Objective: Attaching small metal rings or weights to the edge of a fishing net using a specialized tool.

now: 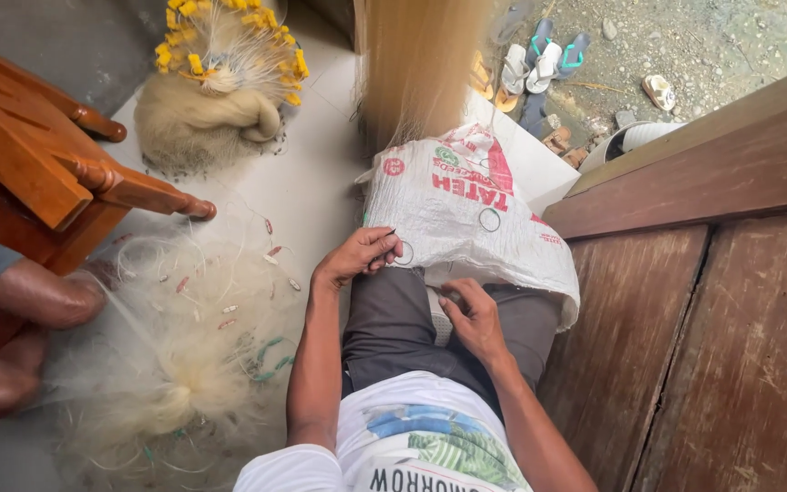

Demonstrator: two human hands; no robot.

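Underfoot, a pale smooth floor (pixel 307 187) runs from the doorway back to the person, and a dark wooden wall (pixel 721 310) of planks fills the right side. Beyond the step lies gravel ground (pixel 685 41) with a scatter of sandals (pixel 530 68); I count about five or six, though some are partly hidden.

A curtain of fine tan fishing net (pixel 416 64) hangs straight down at the top middle, its lower end meeting a white woven sack (pixel 466 214) with red and green print that rests across the person's lap. What the sack holds cannot be seen. Two more heaps of net lie on the floor: a loose whitish pile (pixel 175 355) at the left with small reddish weights along it, and a bundled one (pixel 207 114) at the top left, crowned with a cluster of yellow floats (pixel 229 32). A brown wooden chair (pixel 38 155) stands at the left, and another person's bare knees (pixel 29 301) show beside it.

Two small metal rings show on the sack: one (pixel 489 220) lies loose near its middle, the other (pixel 404 253) sits at the left hand (pixel 357 257), whose grip is pressed together, pinching net line just beside that ring. The right hand (pixel 471 314) rests on the lap at the sack's lower edge, fingers curled around something I cannot make out.
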